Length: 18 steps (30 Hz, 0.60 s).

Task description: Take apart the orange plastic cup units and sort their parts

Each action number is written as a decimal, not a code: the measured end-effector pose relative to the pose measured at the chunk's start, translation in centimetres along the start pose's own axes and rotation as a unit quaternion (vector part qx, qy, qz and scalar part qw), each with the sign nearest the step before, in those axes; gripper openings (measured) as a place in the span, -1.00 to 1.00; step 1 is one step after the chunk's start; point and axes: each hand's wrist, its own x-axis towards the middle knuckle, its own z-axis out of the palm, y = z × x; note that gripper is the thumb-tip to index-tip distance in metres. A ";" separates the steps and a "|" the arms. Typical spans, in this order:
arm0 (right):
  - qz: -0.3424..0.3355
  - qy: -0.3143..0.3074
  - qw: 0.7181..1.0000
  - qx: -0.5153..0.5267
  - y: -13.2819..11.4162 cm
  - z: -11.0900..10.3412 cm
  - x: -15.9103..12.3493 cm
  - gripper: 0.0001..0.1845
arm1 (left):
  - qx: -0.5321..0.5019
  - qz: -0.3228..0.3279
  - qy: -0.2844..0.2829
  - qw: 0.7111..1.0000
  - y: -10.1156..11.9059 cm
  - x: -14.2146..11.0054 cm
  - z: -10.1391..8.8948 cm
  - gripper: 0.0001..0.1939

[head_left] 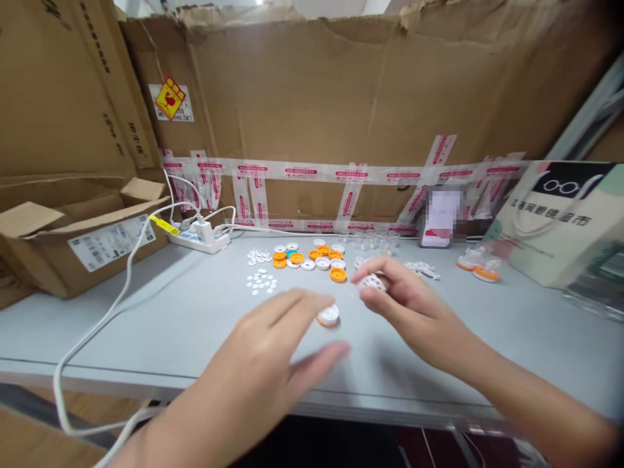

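several small white discs lie left of centre in the frame, flat on the grey worktop; they look thin and very light, probably easiest to lift by the edge. below them the left grip extends from the lower left corner, back of the hand upward, forearm slanting toward the middle, fingers close together and bent forward, thumb stretched out beneath; it stands wide, with nothing seen held in it. higher up, orange and white rings sit in a loose cluster. a white-and-orange round piece rests near the centre of the frame, white side up, just beside the left fingertips; whether they touch it, i cannot tell. it looks like stiff, light plastic, smooth enough to slide, so its rim, pinched from opposite sides, seems the surest hold. right of it and a little higher, the right grip is narrow, thumb below and fingers above, pinching a dark-spotted white piece, its forearm slanting up from the lower right. that piece is blurred, but seems rigid and light; thin parts might bend under a hard squeeze, so its outer edge seems best. more white pieces lie beyond, right of centre.
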 end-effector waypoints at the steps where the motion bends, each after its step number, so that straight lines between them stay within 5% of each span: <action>1: -0.009 -0.009 0.999 0.032 -0.1 0.8 1.4 -0.79 | 0.009 0.016 0.041 0.999 -0.2 1.6 0.4 -0.66; 5: 0.000 -0.055 0.986 0.155 1.1 2.5 3.5 -0.74 | 0.019 0.044 0.059 0.997 -1.1 4.6 1.4 -0.65; 11: 0.009 -0.097 0.971 0.217 1.2 3.2 4.1 -0.66 | 0.008 0.048 0.048 0.998 -2.5 4.7 1.1 -0.83; 18: 0.017 -0.025 0.980 0.197 2.4 3.8 5.9 -0.69 | 0.048 -0.033 0.108 0.992 -3.4 0.4 -2.0 -0.56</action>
